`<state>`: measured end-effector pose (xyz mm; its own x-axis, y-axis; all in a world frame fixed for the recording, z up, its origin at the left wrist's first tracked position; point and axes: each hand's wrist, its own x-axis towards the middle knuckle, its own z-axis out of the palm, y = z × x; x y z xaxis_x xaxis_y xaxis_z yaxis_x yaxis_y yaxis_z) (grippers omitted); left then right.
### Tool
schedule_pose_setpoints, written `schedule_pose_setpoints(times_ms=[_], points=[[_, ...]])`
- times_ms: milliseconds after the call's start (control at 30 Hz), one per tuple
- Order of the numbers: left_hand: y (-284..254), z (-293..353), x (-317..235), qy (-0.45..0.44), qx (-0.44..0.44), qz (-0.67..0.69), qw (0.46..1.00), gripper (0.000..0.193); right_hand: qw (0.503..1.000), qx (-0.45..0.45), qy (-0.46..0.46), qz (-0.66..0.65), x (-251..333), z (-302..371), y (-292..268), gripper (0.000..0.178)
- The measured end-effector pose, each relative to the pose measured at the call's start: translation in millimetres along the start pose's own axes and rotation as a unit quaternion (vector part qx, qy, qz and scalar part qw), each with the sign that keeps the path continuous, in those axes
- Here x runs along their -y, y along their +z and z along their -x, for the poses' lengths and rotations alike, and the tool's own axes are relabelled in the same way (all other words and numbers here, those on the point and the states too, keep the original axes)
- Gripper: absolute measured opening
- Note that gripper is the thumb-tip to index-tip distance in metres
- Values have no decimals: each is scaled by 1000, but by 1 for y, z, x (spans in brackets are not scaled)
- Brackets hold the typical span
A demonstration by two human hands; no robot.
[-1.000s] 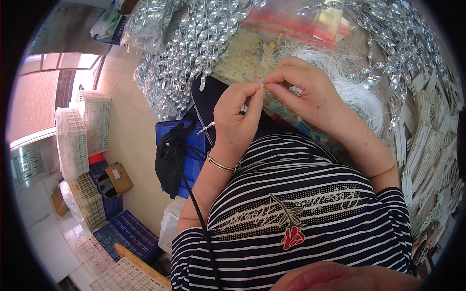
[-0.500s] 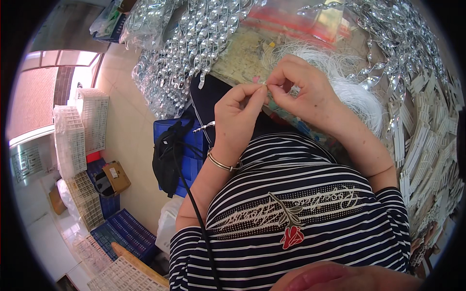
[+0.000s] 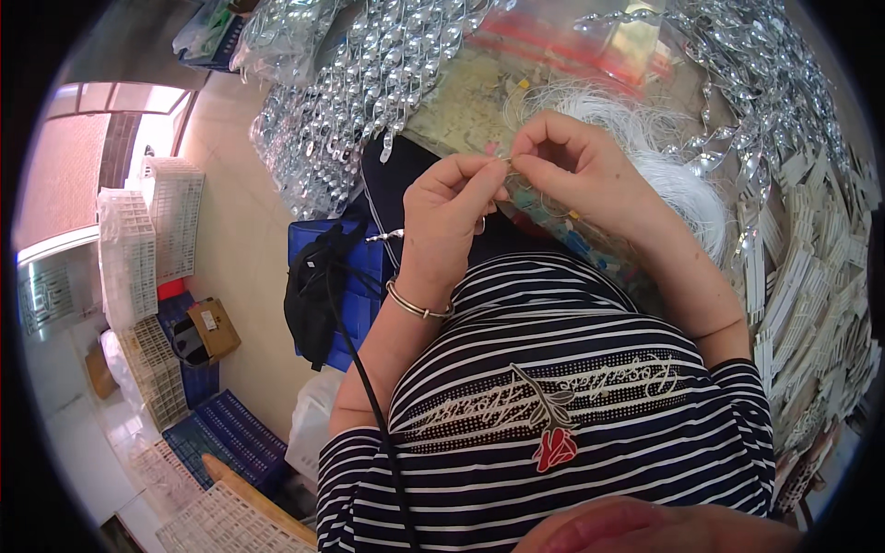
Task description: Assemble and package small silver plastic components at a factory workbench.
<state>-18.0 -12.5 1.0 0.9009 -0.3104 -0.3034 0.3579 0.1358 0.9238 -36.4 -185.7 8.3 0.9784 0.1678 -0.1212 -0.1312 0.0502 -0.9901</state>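
Over my lap, my left hand (image 3: 452,198) and my right hand (image 3: 581,175) meet almost fingertip to fingertip. Both are closed in a pinch on a thin pale thread (image 3: 508,160), of which only a short bit shows between them. From behind my left hand sticks out the end of a silver twisted strip (image 3: 385,236); whether the lower fingers grip it is hidden. Just beyond my right hand lies a loose hank of white thread (image 3: 687,198).
Silver twisted strands (image 3: 392,55) hang in rows at the far left, with more strands (image 3: 774,74) at the far right. Stacked white strips (image 3: 811,276) fill the right side. A blue stool (image 3: 364,323) bears a black bag (image 3: 313,304). Plastic crates (image 3: 129,258) stand left.
My left hand has turned slightly and its lower fingers show more. My right fingertips have drawn a little away from the left ones. The view has shifted slightly.
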Motion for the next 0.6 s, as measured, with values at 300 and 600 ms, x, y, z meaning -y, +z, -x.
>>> schedule_pose_setpoints(times_ms=[300,600], points=[[1,0,1,59,5,-31,998,9,1000,5,-17,13,-8,-2,1,11],[0,1,-1,41,2,-50,998,9,1000,6,-25,-1,-8,-2,-2,13]])
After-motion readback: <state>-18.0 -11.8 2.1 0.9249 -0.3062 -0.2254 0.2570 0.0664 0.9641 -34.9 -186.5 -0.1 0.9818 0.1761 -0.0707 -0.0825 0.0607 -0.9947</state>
